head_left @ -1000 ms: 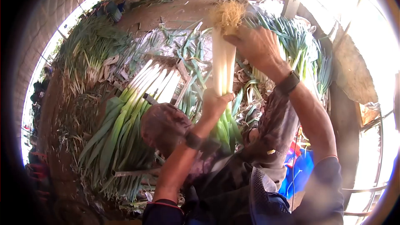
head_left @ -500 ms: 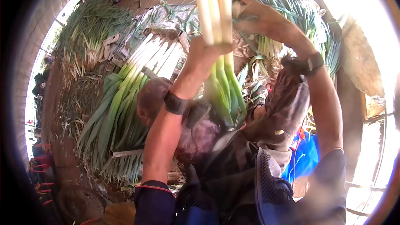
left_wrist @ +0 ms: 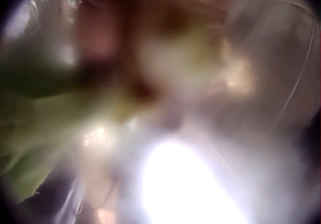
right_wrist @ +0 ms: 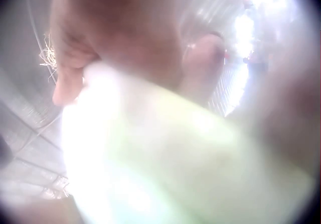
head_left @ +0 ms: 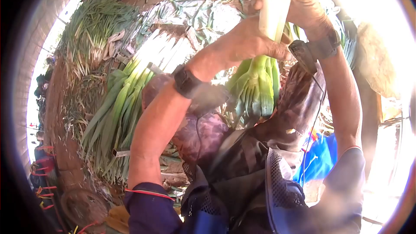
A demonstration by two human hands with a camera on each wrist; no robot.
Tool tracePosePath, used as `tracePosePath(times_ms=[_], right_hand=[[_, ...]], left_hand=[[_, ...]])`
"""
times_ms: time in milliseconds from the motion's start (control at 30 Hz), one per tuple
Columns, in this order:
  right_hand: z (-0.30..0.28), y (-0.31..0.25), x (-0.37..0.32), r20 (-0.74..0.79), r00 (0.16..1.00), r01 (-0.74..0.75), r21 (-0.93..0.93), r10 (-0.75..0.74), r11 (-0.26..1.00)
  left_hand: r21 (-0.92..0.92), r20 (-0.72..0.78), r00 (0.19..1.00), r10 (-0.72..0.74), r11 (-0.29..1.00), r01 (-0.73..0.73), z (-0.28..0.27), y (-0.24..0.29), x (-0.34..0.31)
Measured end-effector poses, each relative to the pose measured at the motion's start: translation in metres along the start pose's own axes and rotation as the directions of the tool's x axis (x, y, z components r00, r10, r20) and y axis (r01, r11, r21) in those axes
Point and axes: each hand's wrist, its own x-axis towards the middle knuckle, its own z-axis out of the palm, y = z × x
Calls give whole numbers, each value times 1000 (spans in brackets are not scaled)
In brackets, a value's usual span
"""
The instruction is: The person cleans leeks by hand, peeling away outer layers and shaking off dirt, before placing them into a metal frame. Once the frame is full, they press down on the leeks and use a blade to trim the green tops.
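A bunch of leeks [head_left: 274,11] stands up at the top of the head view, white stalks above and green leaves [head_left: 255,86] hanging below. My left hand [head_left: 253,41] grips it low, where white turns green, the thumb lying across the front. Higher up, my right hand [head_left: 299,6] has its fingers curled round the white stalks. The roots are out of the head view; in the right wrist view a few thin roots show past the right hand [right_wrist: 120,38] and the pale stalks [right_wrist: 175,138]. The left wrist view is badly blurred.
Trimmed-looking leeks [head_left: 125,91] lie in a metal frame [head_left: 121,152] at the left. A leafy pile [head_left: 93,30] is behind them at the far left. A blue bag [head_left: 318,158] lies by the right leg; a cable hangs from the right wrist.
The bunch has moved up, then right, in the head view. My right hand has gone from the roots, through a spread-fingered moment beside the stalks, to gripping them. The left hand has kept its hold.
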Motion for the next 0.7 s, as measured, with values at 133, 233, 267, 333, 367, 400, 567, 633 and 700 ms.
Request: tracePosePath(times_ms=[133, 233, 267, 333, 367, 400, 567, 633, 700], right_hand=[[2, -4, 17, -66, 995, 58, -277, -79, 959], [39, -21, 10, -136, 989, -18, -481, -54, 876], [39, -13, 16, -156, 983, -12, -576, -96, 818], [56, 10, 27, -177, 913, 111, -760, -368, 641], [50, 11, 27, -219, 917, 44, -774, -334, 631], [40, 11, 29, -261, 917, -22, -788, -301, 616], [46, -1, 12, -280, 937, 70, -431, -208, 900], [38, -2, 14, -235, 959, 60, -385, -161, 921], [39, -8, 9, -129, 986, 62, -301, -105, 952]], left_hand=[[-122, -293, 956, -13, 992, -24, 4, -15, 4], [-57, -521, 852, -59, 998, 34, -11, -26, 14], [-36, -588, 804, -83, 996, 77, -15, -28, 17], [142, -640, 768, -31, 977, 158, -13, -38, 23], [423, -609, 736, 295, 906, -13, -16, -67, 34], [668, -485, 645, 591, 726, -163, -13, -64, 38], [30, -301, 952, 53, 998, -47, -31, -13, -14], [28, -269, 963, 5, 1000, 3, -26, -16, -21], [10, -260, 964, -63, 998, 68, -22, -21, -23]])
